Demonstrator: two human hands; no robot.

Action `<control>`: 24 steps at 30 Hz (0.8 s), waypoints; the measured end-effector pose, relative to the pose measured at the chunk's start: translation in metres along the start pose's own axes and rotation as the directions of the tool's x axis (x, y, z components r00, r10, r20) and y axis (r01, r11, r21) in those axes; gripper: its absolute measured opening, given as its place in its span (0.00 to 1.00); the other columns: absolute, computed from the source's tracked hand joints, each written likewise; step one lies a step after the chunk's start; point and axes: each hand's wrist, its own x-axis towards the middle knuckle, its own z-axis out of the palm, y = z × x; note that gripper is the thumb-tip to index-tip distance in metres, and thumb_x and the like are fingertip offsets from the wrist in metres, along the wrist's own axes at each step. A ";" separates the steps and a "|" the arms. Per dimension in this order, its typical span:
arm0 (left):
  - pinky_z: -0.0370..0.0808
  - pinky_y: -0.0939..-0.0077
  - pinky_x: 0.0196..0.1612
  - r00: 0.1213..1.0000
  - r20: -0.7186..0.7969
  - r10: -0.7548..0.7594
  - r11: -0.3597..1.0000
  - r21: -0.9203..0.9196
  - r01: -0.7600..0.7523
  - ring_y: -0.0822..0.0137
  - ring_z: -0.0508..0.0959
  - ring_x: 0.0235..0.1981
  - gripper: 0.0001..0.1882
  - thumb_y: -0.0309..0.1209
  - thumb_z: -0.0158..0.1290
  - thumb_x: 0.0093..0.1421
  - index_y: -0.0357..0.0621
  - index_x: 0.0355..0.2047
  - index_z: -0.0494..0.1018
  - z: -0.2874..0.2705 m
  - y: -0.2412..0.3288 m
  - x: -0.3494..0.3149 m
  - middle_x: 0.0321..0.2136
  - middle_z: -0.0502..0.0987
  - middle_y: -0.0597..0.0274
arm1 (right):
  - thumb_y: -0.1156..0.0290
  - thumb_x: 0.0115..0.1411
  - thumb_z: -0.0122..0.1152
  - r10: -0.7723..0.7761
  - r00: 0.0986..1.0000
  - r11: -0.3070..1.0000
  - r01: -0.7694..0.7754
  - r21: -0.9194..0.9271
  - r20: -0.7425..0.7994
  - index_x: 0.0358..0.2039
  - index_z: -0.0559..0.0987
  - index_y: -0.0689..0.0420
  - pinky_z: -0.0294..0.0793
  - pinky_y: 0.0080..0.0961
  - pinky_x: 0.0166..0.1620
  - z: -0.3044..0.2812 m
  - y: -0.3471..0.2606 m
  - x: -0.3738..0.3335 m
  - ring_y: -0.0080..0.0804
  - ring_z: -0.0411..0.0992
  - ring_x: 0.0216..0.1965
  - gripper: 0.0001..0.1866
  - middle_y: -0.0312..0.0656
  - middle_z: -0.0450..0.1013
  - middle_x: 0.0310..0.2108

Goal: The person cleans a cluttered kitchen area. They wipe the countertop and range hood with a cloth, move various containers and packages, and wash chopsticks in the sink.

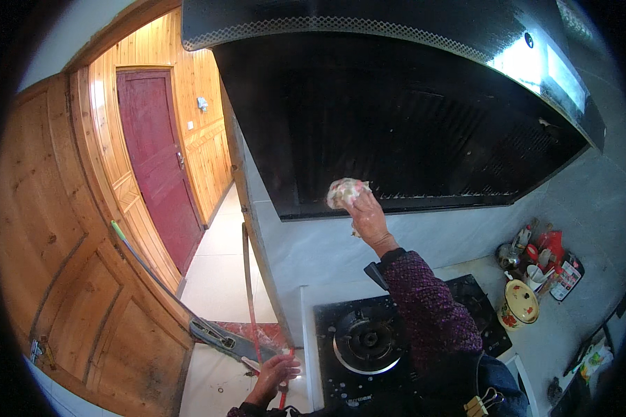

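Note:
My right hand (370, 221) is raised to the lower front edge of a black range hood (410, 132). Its fingers are closed round a crumpled pale cloth (346, 193) with pinkish patches, pressed against the hood's dark underside. My left hand (277, 374) is low, left of the stove, with curled fingers. A thin red rod (283, 399) shows above and below those fingers, which seem to be wrapped round it. Under my right arm lies a black gas stove (355, 389) with a round burner (370, 338), partly covered by the purple-black sleeve.
Right of the stove stand a yellow lidded enamel pot (520, 303) and a cluster of jars and utensils (535, 260). A wooden door (83, 229) stands at the left. By the doorway a flat mop (219, 336) with a long handle leans on it. Beyond is a dark red door (153, 160).

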 end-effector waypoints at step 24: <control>0.77 0.71 0.42 0.992 0.082 -0.095 0.995 -0.019 0.097 0.63 0.79 0.38 0.16 0.33 0.49 0.63 0.36 0.48 0.69 -0.014 -0.008 0.013 0.39 0.78 0.52 | 0.76 0.48 0.61 0.297 0.944 0.953 -0.286 0.094 -0.141 0.45 0.75 0.56 0.67 0.44 0.48 0.010 -0.049 0.017 0.44 0.68 0.41 0.20 0.44 0.70 0.44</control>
